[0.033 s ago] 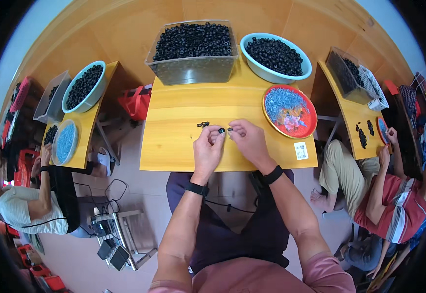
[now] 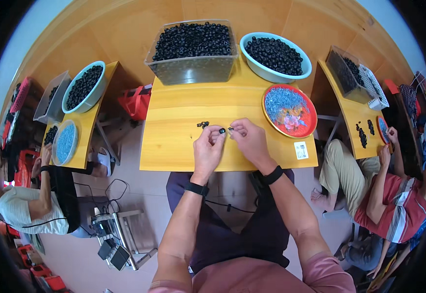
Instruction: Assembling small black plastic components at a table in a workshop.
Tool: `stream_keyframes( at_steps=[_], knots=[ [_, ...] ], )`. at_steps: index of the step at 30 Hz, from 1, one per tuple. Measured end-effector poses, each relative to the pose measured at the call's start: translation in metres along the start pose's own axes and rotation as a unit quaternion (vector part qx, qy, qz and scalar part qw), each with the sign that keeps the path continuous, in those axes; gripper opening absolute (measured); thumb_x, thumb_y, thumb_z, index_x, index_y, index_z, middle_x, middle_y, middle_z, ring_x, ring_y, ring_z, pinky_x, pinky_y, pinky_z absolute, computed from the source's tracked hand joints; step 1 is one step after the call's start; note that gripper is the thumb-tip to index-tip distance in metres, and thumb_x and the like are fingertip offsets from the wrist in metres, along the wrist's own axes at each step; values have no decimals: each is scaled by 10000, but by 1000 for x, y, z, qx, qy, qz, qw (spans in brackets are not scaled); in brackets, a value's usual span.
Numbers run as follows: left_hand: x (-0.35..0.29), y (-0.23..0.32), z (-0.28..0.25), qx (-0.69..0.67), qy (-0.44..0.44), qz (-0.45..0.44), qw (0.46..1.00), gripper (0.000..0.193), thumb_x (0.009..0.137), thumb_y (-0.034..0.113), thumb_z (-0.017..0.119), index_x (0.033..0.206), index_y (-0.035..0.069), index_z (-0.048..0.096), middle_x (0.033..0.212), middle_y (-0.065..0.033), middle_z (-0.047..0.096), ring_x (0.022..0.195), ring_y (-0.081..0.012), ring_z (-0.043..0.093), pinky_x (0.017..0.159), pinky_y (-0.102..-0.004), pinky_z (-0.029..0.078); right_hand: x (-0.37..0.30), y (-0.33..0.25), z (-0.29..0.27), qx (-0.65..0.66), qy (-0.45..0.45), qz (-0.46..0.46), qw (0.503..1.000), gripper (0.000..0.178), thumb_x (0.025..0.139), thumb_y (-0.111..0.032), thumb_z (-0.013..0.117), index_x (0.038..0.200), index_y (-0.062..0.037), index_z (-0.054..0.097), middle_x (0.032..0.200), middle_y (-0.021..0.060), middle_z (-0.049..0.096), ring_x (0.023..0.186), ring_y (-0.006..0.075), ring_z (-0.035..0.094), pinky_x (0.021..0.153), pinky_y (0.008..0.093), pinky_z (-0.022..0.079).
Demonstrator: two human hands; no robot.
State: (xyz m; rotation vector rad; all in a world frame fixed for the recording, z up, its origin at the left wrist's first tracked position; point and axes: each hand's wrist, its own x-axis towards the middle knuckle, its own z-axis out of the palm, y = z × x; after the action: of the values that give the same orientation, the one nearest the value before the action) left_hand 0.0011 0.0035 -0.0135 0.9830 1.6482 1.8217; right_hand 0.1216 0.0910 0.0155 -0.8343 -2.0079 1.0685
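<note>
Over the near part of the yellow table (image 2: 174,146), my left hand (image 2: 208,152) pinches a small round black ring-like part (image 2: 222,131) between thumb and fingers. Close to its right, my right hand (image 2: 250,142) has its fingertips closed on a tiny dark piece (image 2: 230,129), too small to name. The two held pieces are slightly apart. Just beyond my left fingers lie a few small black parts (image 2: 203,124). To the right stands a round red tray (image 2: 312,122) with a flower picture, holding a heap of small bluish-silver pieces (image 2: 284,99).
A clear bin (image 2: 191,73) and a pale blue basin (image 2: 271,75), both full of black parts, stand at the back. A white label (image 2: 301,151) lies near the right edge. People sit at side tables (image 2: 88,132) left and right (image 2: 340,88).
My right hand has shifted very slightly. Both hands keep their pinch, and nothing else has visibly moved.
</note>
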Motion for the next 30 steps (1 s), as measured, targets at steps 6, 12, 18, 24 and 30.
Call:
stream_keyframes(
  at_steps=[6,12,18,24,30],
  knots=[
    [-1,-6,-1,20,-54,15,998,166,937,21,696,1085,-44,659,889,-84,740,792,-93,682,733,-243,553,-6,-9,-16,-27,10,-47,998,145,882,-74,678,1000,2,711,914,162,718,844,317,706,743,393,559],
    [-2,5,1,72,-62,18,995,176,916,16,712,1078,-39,673,880,-107,744,790,-118,698,733,-259,562,-9,-9,-22,-111,-16,-138,984,138,894,-72,660,1002,3,701,903,169,698,836,358,686,740,415,557],
    [-3,3,-2,89,-61,44,993,174,904,28,724,1060,-42,687,808,-92,713,706,-109,643,695,-263,549,-9,-6,-19,-124,-26,-170,977,137,896,-61,648,1010,-8,702,902,167,693,830,358,685,720,426,557],
    [-3,4,-4,128,-90,20,987,186,931,66,714,1086,-33,683,857,-71,729,793,-94,667,760,-267,557,-8,-10,-21,-135,-42,-172,975,144,898,-45,629,1016,-5,702,897,169,694,833,359,686,715,427,558],
    [-2,8,-1,104,-98,25,989,187,941,106,707,1062,-22,644,774,-128,696,676,-158,646,665,-305,532,-5,-9,-22,-132,-39,-179,974,150,901,-41,602,1006,-5,703,884,179,697,827,371,682,723,446,550]
  ],
)
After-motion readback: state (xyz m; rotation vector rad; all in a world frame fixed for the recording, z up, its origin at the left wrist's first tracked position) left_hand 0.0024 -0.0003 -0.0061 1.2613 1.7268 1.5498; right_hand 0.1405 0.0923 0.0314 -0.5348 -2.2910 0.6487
